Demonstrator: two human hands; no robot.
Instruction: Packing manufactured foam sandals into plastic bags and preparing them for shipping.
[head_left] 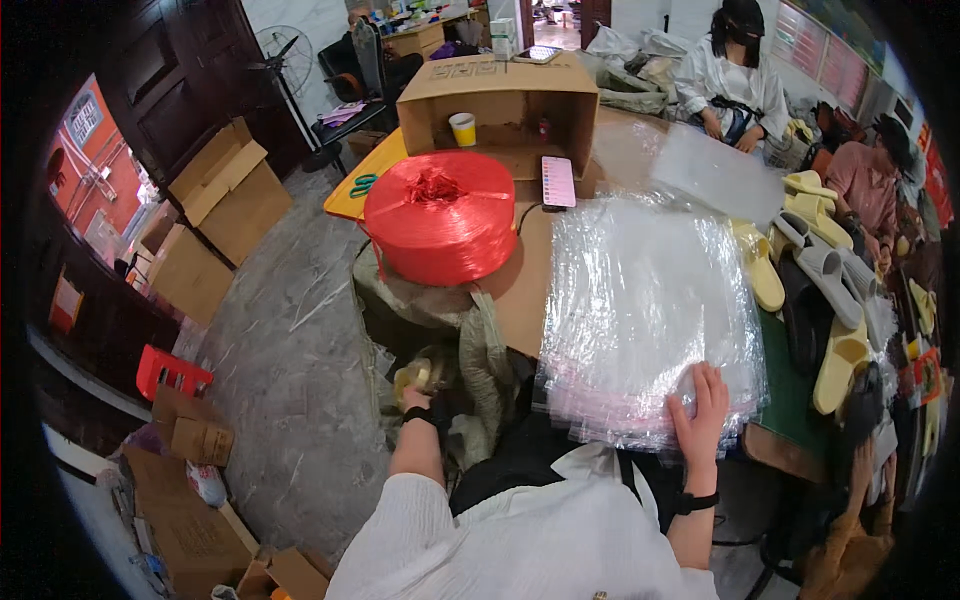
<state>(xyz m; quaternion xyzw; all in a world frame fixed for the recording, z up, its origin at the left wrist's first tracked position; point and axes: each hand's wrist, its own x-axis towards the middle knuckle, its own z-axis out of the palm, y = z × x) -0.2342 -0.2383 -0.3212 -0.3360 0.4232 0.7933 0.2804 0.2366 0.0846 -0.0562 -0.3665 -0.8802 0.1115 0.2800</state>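
My right hand (703,408) lies with fingers stretched on the near right part of a stack of clear plastic bags (640,300). The bags have pinkish near edges and spread over the table. Low on the left, my left hand (415,398) is closed on a blurred pale yellow item (408,376) that seems to be wrapped in clear plastic; its exact kind cannot be made out. That hand is over the mouth of a greenish woven sack (482,350) hanging at the table's left side. Pale yellow slippers (842,365) and grey slippers (833,280) lie to the right of the bags.
A big roll of red plastic twine (440,225) stands at the table's left, with green-handled scissors (363,185) beside it. Behind are a cardboard box (500,85) on its side, a yellow-white cup (462,130) and a phone (558,182). Other people sit at the far right.
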